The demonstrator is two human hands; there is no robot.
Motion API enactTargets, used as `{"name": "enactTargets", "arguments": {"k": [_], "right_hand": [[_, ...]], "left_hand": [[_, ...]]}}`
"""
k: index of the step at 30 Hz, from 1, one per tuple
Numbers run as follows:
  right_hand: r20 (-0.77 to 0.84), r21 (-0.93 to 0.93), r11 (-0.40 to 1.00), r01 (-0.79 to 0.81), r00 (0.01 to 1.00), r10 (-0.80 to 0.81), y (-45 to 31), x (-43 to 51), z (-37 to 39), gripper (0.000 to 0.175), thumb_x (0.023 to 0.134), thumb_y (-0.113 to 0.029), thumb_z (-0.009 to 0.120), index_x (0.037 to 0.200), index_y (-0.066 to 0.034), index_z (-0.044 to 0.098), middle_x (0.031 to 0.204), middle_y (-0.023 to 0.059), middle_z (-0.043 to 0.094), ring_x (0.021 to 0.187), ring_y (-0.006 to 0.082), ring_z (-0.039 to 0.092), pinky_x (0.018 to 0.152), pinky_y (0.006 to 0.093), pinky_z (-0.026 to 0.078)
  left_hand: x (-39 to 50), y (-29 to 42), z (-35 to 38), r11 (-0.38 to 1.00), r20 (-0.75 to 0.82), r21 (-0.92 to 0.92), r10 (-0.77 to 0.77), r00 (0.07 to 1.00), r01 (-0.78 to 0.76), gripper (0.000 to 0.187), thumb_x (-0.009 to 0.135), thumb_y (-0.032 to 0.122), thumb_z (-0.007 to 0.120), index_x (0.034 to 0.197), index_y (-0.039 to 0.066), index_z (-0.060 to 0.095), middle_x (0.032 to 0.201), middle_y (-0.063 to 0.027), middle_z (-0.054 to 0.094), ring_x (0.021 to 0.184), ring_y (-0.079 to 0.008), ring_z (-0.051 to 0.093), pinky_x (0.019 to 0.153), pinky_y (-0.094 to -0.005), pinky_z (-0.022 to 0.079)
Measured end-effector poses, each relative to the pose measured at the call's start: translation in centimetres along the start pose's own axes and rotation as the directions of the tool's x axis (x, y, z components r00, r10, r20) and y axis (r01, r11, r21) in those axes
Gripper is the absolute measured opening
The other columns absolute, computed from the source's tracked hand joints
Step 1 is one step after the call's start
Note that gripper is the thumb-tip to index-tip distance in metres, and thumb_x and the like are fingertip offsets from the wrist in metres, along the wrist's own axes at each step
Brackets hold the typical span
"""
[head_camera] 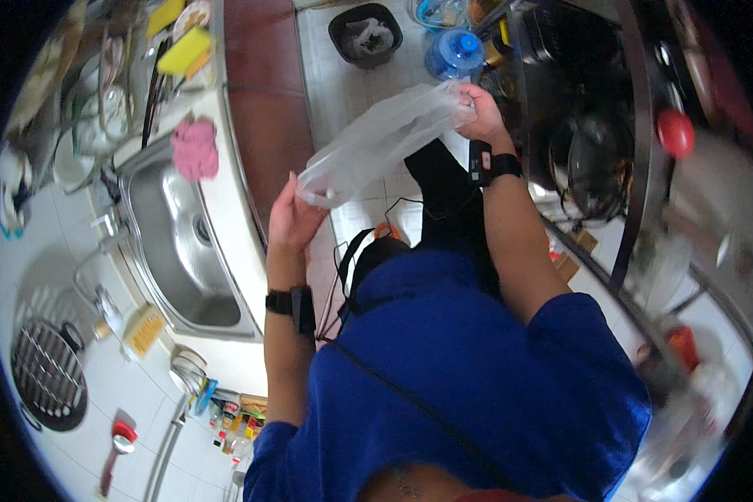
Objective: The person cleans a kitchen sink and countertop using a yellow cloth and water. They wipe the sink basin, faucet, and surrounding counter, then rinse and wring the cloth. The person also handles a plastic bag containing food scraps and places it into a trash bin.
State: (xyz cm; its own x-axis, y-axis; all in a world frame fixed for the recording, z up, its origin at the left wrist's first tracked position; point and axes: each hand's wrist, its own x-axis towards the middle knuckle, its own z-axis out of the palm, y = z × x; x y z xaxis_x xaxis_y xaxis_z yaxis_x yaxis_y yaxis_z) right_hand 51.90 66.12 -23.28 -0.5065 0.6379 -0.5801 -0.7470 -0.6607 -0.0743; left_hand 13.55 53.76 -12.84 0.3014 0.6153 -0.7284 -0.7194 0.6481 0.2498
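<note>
A translucent white plastic bag [376,138] is stretched slantwise between my two hands, above the tiled floor. My left hand [295,216] grips its lower end, where a handle-like loop shows. At the upper end my right hand [481,114] pinches the gathered film between thumb and fingers. The bag looks flat, and nothing can be made out inside it. Beyond it on the floor stands a black waste bin [365,36] with a crumpled clear plastic liner in it. Close to my right hand is a large blue water bottle [455,55].
On the left, a steel sink [182,238] is set into a white counter, with a pink cloth [194,149] on its edge. Yellow sponges [185,50] and dishes [103,119] lie farther up. A dark rack [577,113] on the right holds a pan [596,166].
</note>
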Motion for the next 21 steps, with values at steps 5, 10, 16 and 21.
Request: {"name": "enactTargets", "arguments": {"k": [5,10,16,21], "right_hand": [[-0.172,-0.388,0.921,0.037,0.979,-0.112,-5.5,7.1,-1.6,0.015,0.095,-0.018,0.057,0.101,-0.0061,0.063,0.084,-0.0014,0.057,0.078,0.0132,0.058,0.075,0.0279,0.051],[-0.392,0.080,0.992,-0.093,0.912,0.117,-9.5,12.1,-2.9,0.013,0.097,-0.021,0.057,0.095,-0.0074,0.058,0.082,0.0026,0.055,0.074,0.0161,0.056,0.069,0.0310,0.051],[-0.555,-0.531,0.810,-0.248,0.824,-0.111,-11.5,20.1,-5.5,0.041,0.092,-0.030,0.064,0.124,-0.0053,0.055,0.112,0.0100,0.062,0.099,0.0244,0.060,0.087,0.0385,0.049],[-0.334,-0.929,0.318,-0.190,0.800,-0.498,-11.2,30.3,-6.7,0.083,0.081,-0.046,0.075,0.142,-0.0014,0.042,0.135,0.0206,0.054,0.119,0.0293,0.056,0.099,0.0437,0.045]], "left_hand": [[9.3,3.1,4.2,0.967,-0.168,-0.206,0.115,0.979,-0.149,0.050,0.106,0.039,0.038,0.136,0.001,0.048,0.137,-0.0158,0.054,0.128,-0.0287,0.051,0.111,-0.0451,0.040],[16.2,5.0,5.5,0.975,-0.006,-0.204,0.084,0.996,-0.083,0.046,0.104,0.034,0.046,0.136,0.002,0.048,0.134,-0.0140,0.056,0.123,-0.0264,0.055,0.106,-0.0417,0.044],[22.3,5.2,3.1,0.974,-0.350,0.148,0.212,0.912,-0.170,0.043,0.098,0.019,0.057,0.136,0.002,0.048,0.131,-0.0120,0.058,0.119,-0.0256,0.056,0.103,-0.0406,0.046],[26.0,5.2,-2.7,0.954,-0.561,0.025,0.260,0.786,-0.297,0.041,0.097,0.012,0.057,0.136,0.001,0.049,0.128,-0.0124,0.059,0.117,-0.0258,0.058,0.101,-0.0391,0.047]]}}
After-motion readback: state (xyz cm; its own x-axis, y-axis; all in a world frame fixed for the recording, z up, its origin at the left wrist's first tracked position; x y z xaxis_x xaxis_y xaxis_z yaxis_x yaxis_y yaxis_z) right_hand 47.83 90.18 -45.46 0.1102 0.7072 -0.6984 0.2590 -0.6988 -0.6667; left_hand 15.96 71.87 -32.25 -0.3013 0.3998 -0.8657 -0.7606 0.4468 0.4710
